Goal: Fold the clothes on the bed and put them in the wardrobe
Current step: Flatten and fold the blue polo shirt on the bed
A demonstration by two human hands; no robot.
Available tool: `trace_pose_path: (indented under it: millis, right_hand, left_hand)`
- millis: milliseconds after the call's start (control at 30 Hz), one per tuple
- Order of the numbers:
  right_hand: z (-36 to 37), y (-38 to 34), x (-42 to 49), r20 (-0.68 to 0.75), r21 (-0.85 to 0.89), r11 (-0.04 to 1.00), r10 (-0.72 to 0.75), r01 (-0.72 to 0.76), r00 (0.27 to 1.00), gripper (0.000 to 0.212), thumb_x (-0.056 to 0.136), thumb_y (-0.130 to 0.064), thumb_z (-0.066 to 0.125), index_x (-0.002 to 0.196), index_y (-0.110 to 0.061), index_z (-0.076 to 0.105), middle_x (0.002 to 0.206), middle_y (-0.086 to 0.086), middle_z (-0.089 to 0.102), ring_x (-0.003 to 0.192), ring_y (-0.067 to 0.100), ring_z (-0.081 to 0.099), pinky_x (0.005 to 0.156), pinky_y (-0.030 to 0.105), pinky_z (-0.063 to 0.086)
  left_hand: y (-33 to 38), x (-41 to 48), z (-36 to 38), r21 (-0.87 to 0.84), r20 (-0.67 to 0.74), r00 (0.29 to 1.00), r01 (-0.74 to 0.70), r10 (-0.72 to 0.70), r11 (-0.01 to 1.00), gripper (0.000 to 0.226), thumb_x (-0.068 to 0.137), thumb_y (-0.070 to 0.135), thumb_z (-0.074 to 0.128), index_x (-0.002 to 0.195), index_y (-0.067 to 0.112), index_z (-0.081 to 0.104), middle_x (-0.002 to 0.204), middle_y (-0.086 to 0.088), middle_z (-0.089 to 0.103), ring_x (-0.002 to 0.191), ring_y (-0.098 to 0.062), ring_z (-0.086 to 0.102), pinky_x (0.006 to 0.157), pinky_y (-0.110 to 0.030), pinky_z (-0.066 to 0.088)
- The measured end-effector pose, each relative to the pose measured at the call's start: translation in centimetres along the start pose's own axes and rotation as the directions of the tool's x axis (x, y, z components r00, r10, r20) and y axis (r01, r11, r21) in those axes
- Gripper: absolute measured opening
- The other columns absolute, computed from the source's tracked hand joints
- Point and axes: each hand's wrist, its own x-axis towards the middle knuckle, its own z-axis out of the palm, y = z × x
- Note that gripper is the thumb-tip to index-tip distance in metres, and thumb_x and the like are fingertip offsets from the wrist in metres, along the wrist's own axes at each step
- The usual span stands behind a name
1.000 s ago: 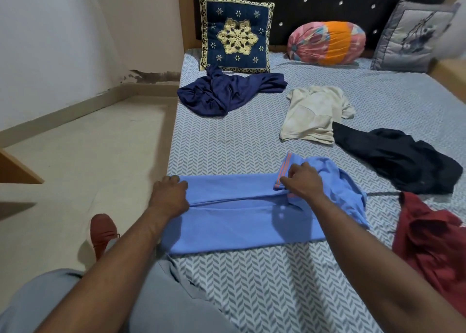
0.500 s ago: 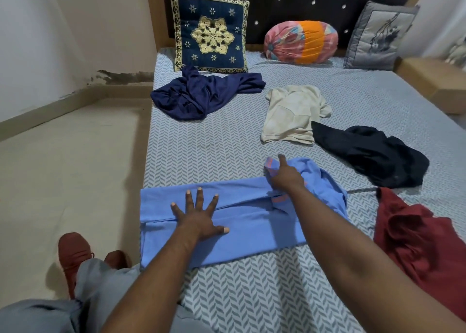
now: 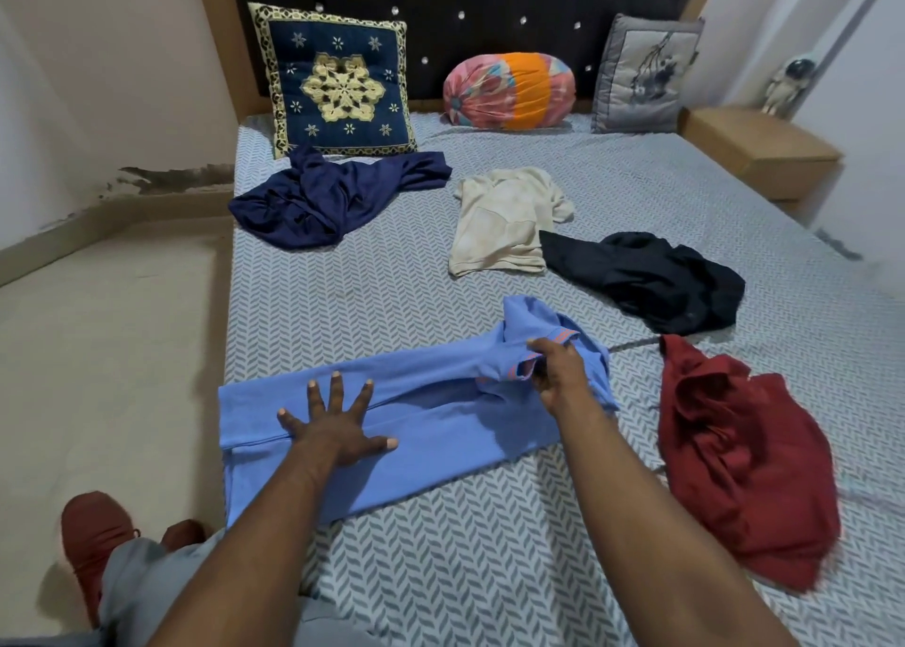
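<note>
A light blue shirt lies folded lengthwise across the near part of the bed. My left hand presses flat on it with fingers spread. My right hand pinches the shirt's orange-trimmed sleeve end and lifts it slightly off the bed. Unfolded clothes lie around: a navy garment, a cream shirt, a black garment and a red garment. No wardrobe is in view.
Three cushions lean on the dark headboard: a navy patterned cushion, a pink-orange bolster and a grey cushion. A wooden bedside table stands at the right. Bare floor lies left of the bed.
My left hand went from curled at the shirt's left end to spread flat near its middle. My right hand has raised the sleeve end. The camera view shifted.
</note>
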Motion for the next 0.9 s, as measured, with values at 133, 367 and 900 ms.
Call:
trace_pose_path:
  millis: [133,367,900]
  right_hand:
    - [-0.9,1.2,-0.9,-0.229,-0.316,0.948,-0.037,-0.039,0.973,0.054,0.051,-0.014,0.074,0.096,-0.012,0.044,0.085,0.019,0.056,0.066,0.027,0.058,0.057,0.035,0.047]
    - [-0.2,-1.7,-0.2,-0.068,-0.806,0.516,-0.569,0.291,0.820,0.048,0.077,-0.021,0.068,0.120,-0.010,0.050,0.121,0.020,0.054,0.115,0.042,0.048,0.096,0.044,0.037]
    - [2.7,-6.0,8.2,0.212,-0.863,0.423,-0.192,0.276,0.958,0.012,0.078,-0.013,0.065,0.086,-0.018,0.074,0.086,0.005,0.071,0.090,0.025,0.065,0.076,0.033,0.051]
  left_hand:
    - [0.1,-0.2,-0.1,-0.010,0.007,1.000,0.011,-0.010,1.000,0.107,0.072,0.088,0.042,0.146,0.047,-0.023,0.155,0.002,-0.037,0.143,-0.036,-0.030,0.105,-0.077,0.001]
    - [0.7,-0.1,-1.7,0.027,-0.005,0.998,0.062,-0.062,0.998,0.128,0.062,0.088,0.056,0.146,0.040,-0.027,0.160,-0.002,-0.024,0.148,-0.034,-0.016,0.102,-0.074,0.023]
    - [1.7,1.4,-3.2,0.060,0.039,0.991,0.129,-0.132,0.990,0.143,0.053,0.082,0.071,0.147,0.039,-0.028,0.159,-0.004,-0.024,0.146,-0.038,-0.007,0.097,-0.076,0.030]
